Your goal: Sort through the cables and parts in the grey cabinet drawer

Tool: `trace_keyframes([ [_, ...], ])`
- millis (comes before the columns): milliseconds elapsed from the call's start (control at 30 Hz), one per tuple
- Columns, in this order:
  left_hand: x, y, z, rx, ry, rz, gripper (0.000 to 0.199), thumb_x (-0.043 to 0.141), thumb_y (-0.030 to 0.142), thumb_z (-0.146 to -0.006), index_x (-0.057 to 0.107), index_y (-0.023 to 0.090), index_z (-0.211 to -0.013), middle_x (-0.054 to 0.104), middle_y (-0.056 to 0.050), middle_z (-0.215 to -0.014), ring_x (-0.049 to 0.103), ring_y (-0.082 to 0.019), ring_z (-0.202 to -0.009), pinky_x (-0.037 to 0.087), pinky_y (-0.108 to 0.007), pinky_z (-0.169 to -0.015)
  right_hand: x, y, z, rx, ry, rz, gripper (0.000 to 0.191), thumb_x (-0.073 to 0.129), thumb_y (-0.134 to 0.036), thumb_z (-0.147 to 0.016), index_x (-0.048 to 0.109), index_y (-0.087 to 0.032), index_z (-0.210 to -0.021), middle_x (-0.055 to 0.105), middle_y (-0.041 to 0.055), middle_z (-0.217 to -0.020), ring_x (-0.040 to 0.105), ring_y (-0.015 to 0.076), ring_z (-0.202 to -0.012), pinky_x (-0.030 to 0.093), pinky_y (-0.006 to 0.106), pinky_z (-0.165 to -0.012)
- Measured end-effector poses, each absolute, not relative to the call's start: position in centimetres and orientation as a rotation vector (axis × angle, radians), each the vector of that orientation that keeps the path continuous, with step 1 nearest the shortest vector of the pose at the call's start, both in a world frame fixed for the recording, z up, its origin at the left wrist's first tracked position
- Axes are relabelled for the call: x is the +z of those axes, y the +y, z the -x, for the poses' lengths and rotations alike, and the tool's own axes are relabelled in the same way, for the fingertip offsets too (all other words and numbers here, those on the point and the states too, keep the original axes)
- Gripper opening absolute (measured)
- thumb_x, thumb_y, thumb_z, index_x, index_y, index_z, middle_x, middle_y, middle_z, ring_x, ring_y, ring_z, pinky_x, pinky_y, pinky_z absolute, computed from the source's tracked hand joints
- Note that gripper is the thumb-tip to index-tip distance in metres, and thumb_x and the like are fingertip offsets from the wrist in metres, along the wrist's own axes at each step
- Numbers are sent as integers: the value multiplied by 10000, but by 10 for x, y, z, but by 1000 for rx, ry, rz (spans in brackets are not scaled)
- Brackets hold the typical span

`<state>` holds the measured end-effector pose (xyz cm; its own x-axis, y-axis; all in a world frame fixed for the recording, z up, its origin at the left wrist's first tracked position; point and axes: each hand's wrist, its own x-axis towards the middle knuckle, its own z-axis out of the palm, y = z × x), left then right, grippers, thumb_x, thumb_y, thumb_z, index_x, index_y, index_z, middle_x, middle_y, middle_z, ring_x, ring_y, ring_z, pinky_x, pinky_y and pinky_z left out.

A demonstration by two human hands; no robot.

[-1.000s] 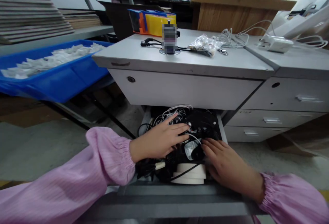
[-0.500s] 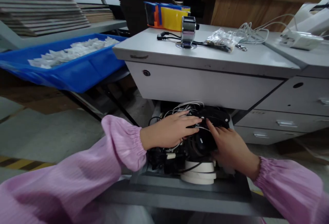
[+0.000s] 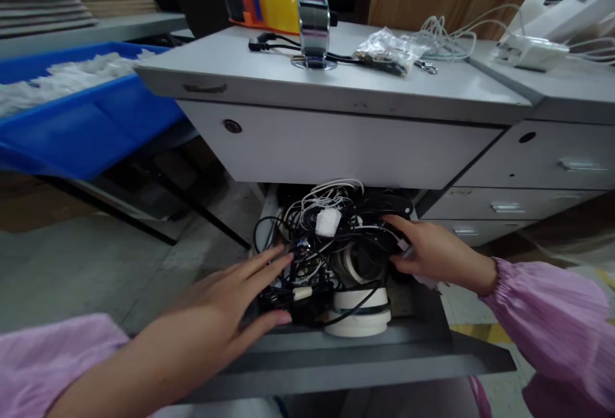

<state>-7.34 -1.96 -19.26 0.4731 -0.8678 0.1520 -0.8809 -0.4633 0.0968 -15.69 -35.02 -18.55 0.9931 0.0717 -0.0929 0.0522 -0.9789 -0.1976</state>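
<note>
A pulled-out grey drawer (image 3: 336, 373) holds a tangle of black and white cables (image 3: 321, 197). My left hand (image 3: 230, 303) is over its left front part, fingers stretched and apart, holding nothing. On the right side, the fingers of my right hand (image 3: 432, 255) curl around a white cable (image 3: 401, 244) whose plug-like end shows between thumb and forefinger; the palm side is hidden. A white block-like plug (image 3: 328, 221) sits on top of the tangle. White round pieces (image 3: 358, 322) are stacked near the drawer front, with a black cable across them.
Above the drawer is a grey cabinet top (image 3: 202, 63) bearing a shiny metal stand (image 3: 314, 27), a yellow and blue box (image 3: 278, 2), a plastic bag of small parts (image 3: 391, 50) and a white adapter (image 3: 533, 53). A blue bin (image 3: 91, 123) with white packets stands left.
My left hand has drawn back left and toward me, uncovering the cables and the white plug. The right hand stays at the drawer's right side. The view has shifted.
</note>
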Motion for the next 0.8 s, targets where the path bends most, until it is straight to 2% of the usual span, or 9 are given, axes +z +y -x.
trace_keyframes([
  [100,-217,-8,79,202,-1396,-2641,641,449,547,-881,423,140,-1375,533,-173,-1330,647,-308,-1030,589,-383,-723,-187,-348,157,165,-98,2862,635,592,-274,-743,409,-159,-1341,688,114,-1059,663,256,-898,446,307,-705],
  [167,-229,-4,84,216,-1361,-2651,607,453,524,-882,445,152,-1361,515,-177,-1347,662,-302,-998,589,-363,-700,-188,-348,158,175,-79,2839,631,592,-266,-744,409,-153,-1338,688,114,-1058,662,257,-900,447,309,-710],
  [300,-236,-7,97,150,-1399,-2538,599,509,487,-864,408,217,-1389,533,-112,-1350,637,-251,-1064,566,-301,-789,-189,-346,162,151,-27,2814,583,603,-264,-758,438,-143,-1304,685,119,-1053,658,244,-897,446,296,-719],
  [367,-237,-12,101,132,-1420,-2485,569,476,441,-890,385,208,-1402,566,-94,-1318,622,-223,-1092,553,-273,-819,-190,-343,163,149,-2,2814,542,612,-259,-763,466,-136,-1270,683,121,-1043,656,239,-894,444,287,-716],
  [467,-238,-20,93,100,-1453,-2460,455,395,373,-931,458,213,-1352,598,-73,-1283,627,-201,-1081,547,-252,-819,-192,-335,164,172,-5,2826,471,612,-243,-775,504,-127,-1219,667,132,-1055,648,251,-919,456,297,-725],
  [600,-227,-25,74,132,-1369,-2583,422,401,430,-926,558,232,-1263,600,-75,-1278,670,-231,-977,564,-288,-766,-193,-334,165,188,-26,2804,474,637,-270,-800,504,-108,-1226,653,158,-1080,635,278,-970,487,358,-778],
  [700,-206,-22,79,196,-1296,-2661,496,426,495,-904,496,238,-1322,553,-83,-1329,694,-231,-877,573,-292,-676,-186,-343,179,126,-83,2763,531,654,-301,-804,478,-134,-1276,622,163,-1181,621,275,-1025,494,391,-836],
  [800,-187,-15,98,93,-1228,-2636,423,465,528,-883,555,295,-1225,604,-18,-1251,690,-190,-840,561,-253,-636,-174,-345,204,36,-119,2724,390,561,-268,-865,521,-185,-1244,615,130,-1214,622,249,-1027,500,374,-844],
])
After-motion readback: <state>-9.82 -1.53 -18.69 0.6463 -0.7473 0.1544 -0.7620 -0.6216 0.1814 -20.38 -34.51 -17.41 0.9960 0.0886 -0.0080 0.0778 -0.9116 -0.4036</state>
